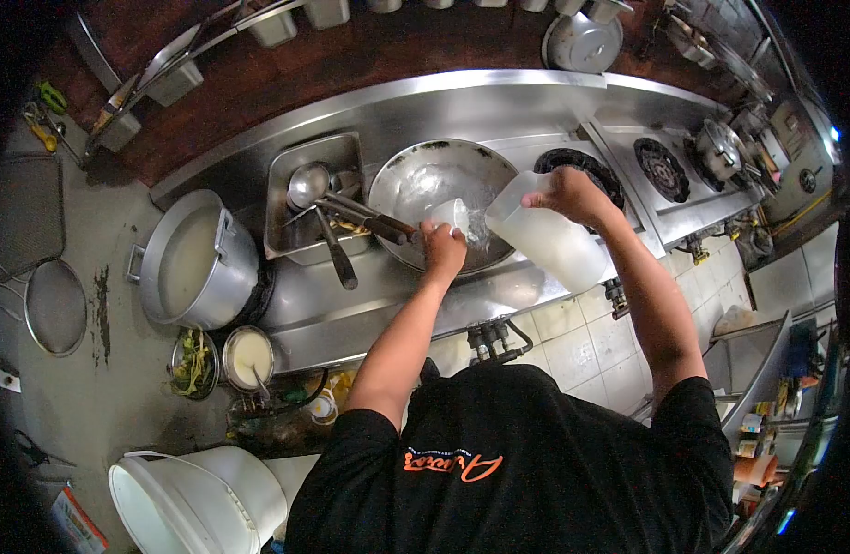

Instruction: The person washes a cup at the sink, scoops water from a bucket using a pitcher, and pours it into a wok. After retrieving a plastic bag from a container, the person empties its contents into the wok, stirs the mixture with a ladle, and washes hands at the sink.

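Left grip (444,249): closed around white cup (451,213), over wok (429,171) | Right grip (574,198): closed on pale jug (556,247), tilted at wok's right rim | Ladle (307,184): in metal tray (277,185), left of wok

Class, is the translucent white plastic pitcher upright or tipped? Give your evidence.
Tipped: the translucent white plastic pitcher slants in the right hand, its mouth turned toward the small white cup in the left hand.

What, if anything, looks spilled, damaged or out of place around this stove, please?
Ragged black marks on the grey surface left of the large silver metal pot look odd, breaking its plain colour; whether damage or grime, I cannot tell. No clear spill shows around the round steel wok.
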Motion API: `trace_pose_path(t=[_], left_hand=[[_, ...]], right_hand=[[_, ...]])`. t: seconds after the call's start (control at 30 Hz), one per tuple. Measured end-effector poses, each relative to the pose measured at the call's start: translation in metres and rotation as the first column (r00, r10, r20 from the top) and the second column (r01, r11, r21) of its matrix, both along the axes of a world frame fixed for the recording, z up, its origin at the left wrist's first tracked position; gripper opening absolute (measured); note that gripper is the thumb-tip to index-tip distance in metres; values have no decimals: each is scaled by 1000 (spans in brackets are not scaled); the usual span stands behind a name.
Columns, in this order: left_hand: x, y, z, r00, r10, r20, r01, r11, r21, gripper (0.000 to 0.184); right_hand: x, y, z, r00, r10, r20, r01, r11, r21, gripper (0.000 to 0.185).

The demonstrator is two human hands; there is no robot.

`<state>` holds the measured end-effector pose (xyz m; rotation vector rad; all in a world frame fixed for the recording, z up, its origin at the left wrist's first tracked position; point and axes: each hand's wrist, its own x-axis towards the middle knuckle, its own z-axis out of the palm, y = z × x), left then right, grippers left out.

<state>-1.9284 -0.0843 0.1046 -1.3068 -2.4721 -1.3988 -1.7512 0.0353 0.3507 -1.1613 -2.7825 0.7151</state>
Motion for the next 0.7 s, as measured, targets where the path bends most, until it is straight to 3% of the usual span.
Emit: trace_pose_path(t=[0.2,0.3,0.57,0.7], left_hand=[[5,-17,35,984,24,-176,-6,995,99,23],[-1,-3,19,970,-49,239,68,995,-74,31],[0,8,-7,845,-79,530,128,990,-56,37],[2,9,-1,809,-88,581,133,990,-36,38]], right_hand=[[1,-9,2,1000,22,-7,-22,998,-53,61],[0,-10,2,999,46,-7,-46,998,-34,61],[-8,-3,-1,989,89,116,-99,992,80,68],[-10,1,-4,982,98,163,-113,990,82,53]])
